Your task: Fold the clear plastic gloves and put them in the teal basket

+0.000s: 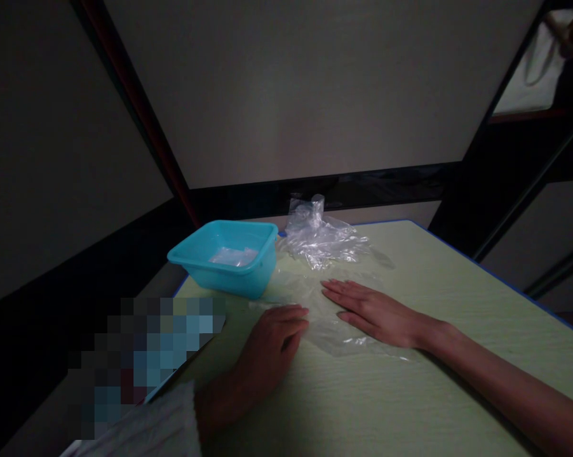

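A clear plastic sheet or bag (315,298) lies flat on the pale green table (410,393). My right hand (372,311) rests flat on top of it, fingers stretched out and pointing left. My left hand (272,346) lies at the sheet's left edge, fingers together and slightly curled, fingertips touching the plastic. A crumpled heap of clear plastic bags (319,238) sits just behind the flat sheet. A turquoise plastic tub (229,260) stands to the left of the heap, with something pale and clear inside.
The table has a blue edge (505,282) on the right and far sides. Grey partition walls with dark frames close in behind and to the left. A blurred patch covers the near left corner.
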{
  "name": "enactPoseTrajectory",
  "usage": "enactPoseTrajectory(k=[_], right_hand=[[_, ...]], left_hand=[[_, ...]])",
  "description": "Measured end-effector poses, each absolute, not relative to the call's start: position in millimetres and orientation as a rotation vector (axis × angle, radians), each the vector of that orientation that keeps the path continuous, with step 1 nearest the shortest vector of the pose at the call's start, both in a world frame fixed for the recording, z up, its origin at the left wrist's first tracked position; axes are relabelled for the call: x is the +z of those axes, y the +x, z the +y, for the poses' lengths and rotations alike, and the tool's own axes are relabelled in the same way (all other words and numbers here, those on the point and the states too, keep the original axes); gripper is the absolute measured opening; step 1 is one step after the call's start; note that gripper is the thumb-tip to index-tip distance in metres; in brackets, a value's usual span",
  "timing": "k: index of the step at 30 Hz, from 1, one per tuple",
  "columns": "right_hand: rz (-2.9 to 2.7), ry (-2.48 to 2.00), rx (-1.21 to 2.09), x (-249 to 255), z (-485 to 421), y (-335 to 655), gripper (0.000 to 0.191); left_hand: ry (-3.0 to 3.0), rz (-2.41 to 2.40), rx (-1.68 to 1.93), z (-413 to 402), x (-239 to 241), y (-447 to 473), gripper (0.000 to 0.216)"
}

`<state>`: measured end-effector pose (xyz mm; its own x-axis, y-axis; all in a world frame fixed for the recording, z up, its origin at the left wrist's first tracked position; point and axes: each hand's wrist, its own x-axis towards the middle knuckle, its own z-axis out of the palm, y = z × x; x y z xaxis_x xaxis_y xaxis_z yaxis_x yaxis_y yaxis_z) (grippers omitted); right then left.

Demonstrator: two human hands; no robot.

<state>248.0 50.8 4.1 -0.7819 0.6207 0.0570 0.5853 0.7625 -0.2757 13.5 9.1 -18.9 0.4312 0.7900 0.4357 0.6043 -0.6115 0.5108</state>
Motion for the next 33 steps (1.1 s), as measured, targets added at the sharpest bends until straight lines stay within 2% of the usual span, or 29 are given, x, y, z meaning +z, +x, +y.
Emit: enactPoseTrajectory(k=[15, 24, 26, 30, 33], right_hand=[[-2.839, -0.919, 0.289, -1.9, 54.5, 251.3, 0.048], [-2.747, -0.931, 0.302, 7.3, 45.9, 248.4, 0.063], [-2.709, -0.817, 0.347, 13.8, 40.5, 244.6, 0.053], [-2.606, -0.602, 0.576, 21.3, 27.7, 233.6, 0.015], [-2.517, -0.554, 0.745, 21.1, 20.4, 227.0, 0.016]], left_hand=[[2.427, 0.763, 0.823, 0.1, -1.9, 17.8, 0.024], [2.406, 0.991, 0.847, -1.4, -6.0, 19.9, 0.026], [2.391, 1.052, 0.827, -0.8, -6.7, 20.2, 0.026], [2.309, 1.06, 0.867, 1.0, -7.2, 20.5, 0.014], [2.269, 1.053, 0.892, 1.4, -6.1, 20.7, 0.013]])
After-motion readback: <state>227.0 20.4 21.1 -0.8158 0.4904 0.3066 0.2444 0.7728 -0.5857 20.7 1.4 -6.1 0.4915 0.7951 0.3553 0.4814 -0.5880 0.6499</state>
